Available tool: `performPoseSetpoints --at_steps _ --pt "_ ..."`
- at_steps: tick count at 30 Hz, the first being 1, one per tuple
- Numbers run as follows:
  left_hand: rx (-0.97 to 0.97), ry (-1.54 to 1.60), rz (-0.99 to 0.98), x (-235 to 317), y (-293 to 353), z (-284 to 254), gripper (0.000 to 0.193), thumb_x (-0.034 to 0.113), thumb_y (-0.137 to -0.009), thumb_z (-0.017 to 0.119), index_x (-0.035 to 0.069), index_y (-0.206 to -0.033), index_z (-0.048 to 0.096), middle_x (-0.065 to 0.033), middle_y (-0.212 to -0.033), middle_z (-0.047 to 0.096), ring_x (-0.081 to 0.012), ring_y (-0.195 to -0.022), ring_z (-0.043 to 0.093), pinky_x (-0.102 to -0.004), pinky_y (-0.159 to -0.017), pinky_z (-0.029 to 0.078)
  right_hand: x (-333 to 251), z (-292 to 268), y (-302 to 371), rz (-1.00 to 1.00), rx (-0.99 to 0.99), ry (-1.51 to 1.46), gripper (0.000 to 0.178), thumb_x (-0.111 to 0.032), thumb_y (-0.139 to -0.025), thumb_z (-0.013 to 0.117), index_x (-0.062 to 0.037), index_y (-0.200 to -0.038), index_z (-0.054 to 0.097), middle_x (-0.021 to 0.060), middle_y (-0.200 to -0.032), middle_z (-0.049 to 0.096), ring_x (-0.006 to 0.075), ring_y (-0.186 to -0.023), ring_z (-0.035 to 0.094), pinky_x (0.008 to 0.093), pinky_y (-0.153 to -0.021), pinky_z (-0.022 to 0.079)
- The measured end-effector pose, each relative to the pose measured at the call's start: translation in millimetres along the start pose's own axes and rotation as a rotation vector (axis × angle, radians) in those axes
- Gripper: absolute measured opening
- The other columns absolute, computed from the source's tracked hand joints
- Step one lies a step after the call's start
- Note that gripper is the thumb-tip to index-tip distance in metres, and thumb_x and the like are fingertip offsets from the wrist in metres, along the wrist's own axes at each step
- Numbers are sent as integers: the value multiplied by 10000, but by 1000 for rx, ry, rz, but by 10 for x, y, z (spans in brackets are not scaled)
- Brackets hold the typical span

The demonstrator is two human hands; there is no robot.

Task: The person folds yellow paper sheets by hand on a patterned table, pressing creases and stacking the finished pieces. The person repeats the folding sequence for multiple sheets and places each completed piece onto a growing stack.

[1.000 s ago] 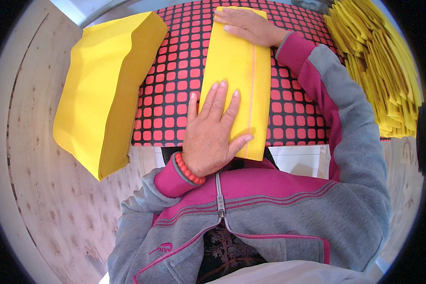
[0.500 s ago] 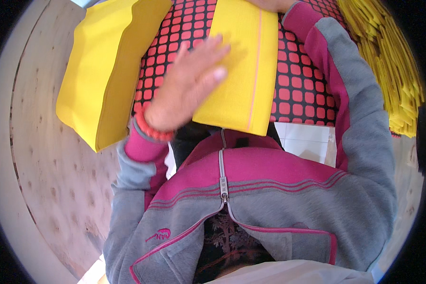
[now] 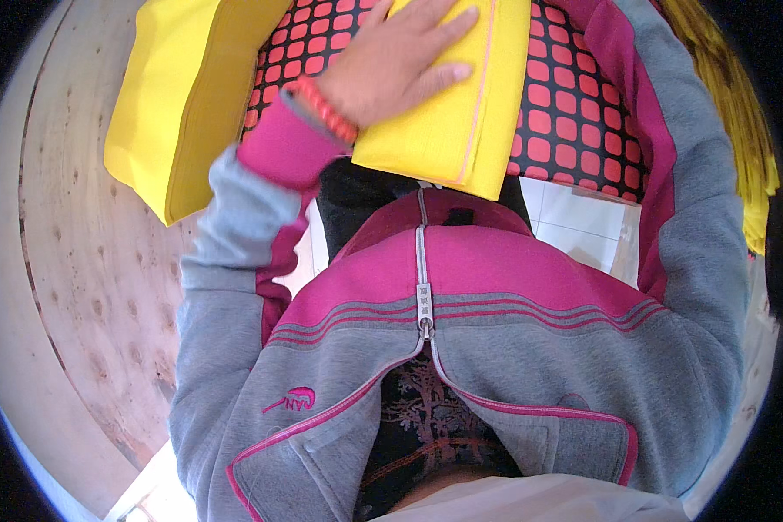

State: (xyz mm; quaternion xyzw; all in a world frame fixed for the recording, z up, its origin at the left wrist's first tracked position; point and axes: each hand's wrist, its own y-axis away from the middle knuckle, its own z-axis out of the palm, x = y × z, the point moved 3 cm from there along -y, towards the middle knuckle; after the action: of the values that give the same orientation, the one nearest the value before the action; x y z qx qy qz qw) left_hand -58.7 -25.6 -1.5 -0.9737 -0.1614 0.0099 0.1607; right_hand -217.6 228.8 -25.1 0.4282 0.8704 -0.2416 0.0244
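The left hand [image 3: 400,65], spread and gripping nothing, has moved farther across the folded yellow fabric [image 3: 461,122], covering more; the right hand, out of view, cannot be judged.

Gry/magenta zip jkt [image 3: 531,270], red bead brclt [image 3: 326,109]

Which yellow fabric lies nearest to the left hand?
The middle folded piece, directly beneath the left hand, with a pink line; the left stack and right pile lie apart.
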Motion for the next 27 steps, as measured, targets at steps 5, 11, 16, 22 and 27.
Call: performPoseSetpoints --at_steps 5,11,16,22,27 --pt "-145 147 -139 460 581 -239 682 429 -999 561 94 -1567 386 -186 -1647 311 -362 -1519 309 -597 -1211 165 44 8 -11 1 21 -20 604 -454 -1075 419 -1 -1462 519 210 -1513 510 348 -1425 453 422 -1190 337" --pt "-184 32 -207 689 1204 -364 824 429 -875 700 126 -1573 385 -163 -1656 298 -331 -1521 314 -623 -1208 149 4 -41 4 -30 34 -44 586 -438 -1077 425 7 -1441 537 212 -1490 533 345 -1404 477 414 -1176 354" --pt "72 184 -185 936 1621 -332 606 204 -825 789 43 -1370 580 -158 -1391 617 -348 -1290 593 -520 -1134 377 27 -50 19 -43 82 -52 541 -415 -1074 440 0 -1391 582 209 -1442 576 350 -1347 530 421 -1136 398" --pt "168 1578 -1039 907 1715 3 474 394 -1086 487 -32 -1254 612 -218 -1217 701 -267 -1094 715 -377 -950 565 -170 -213 67 91 379 88 478 -388 -1060 478 8 -1280 630 219 -1294 659 382 -1216 606 431 -1040 462" --pt "182 1997 -1063 775 1486 32 686 572 -1077 368 -47 -1243 614 -209 -1179 714 -276 -1079 722 -355 -938 579 -677 -583 388 148 551 -18 372 -262 -1038 514 25 -1254 612 229 -1223 662 372 -1157 621 424 -957 496"
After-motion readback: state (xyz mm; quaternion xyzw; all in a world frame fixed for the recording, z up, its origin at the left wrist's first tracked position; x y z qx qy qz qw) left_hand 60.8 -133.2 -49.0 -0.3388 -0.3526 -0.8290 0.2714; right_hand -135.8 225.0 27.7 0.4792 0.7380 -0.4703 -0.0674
